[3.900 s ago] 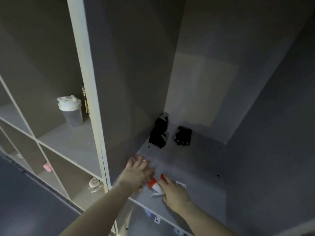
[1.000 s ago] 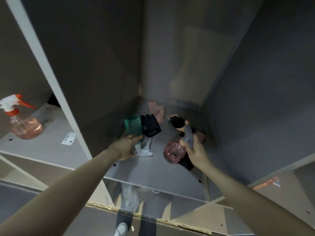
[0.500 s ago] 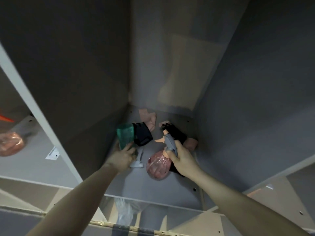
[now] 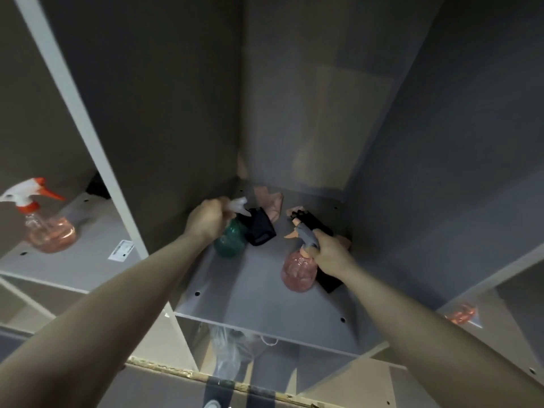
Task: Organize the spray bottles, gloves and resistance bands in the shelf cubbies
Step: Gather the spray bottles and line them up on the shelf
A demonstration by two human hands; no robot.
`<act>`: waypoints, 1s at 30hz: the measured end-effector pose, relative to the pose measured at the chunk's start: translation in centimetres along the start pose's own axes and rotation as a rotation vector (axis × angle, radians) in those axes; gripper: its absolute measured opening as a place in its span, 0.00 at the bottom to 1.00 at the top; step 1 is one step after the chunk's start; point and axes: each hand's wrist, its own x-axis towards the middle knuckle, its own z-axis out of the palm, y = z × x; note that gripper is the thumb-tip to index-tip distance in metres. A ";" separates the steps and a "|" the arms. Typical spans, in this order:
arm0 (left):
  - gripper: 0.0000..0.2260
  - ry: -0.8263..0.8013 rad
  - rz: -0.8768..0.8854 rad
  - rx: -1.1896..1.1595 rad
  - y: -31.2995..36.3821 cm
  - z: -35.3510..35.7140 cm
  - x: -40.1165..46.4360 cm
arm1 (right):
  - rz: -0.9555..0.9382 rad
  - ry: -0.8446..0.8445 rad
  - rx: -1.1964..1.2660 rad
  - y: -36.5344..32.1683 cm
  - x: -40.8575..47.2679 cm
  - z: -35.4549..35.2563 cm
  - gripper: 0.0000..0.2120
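Green bottle (image 4: 230,241), pink bottle (image 4: 298,275) (grey trigger)

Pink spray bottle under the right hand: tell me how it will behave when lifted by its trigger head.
The pink spray bottle has a round, bulbous body, so it would probably roll if laid down. It looks like thin clear plastic, likely light; any liquid inside cannot be told. The right hand grips its narrow grey trigger head, so the body may swing.

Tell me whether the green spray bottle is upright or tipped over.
Upright: the green spray bottle stands base-down on the cubby floor, white trigger head on top, gripped by the left hand.
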 end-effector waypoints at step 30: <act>0.14 -0.616 0.563 -0.345 20.4 7.6 -18.8 | 0.121 0.219 0.326 12.9 -24.6 -8.0 0.31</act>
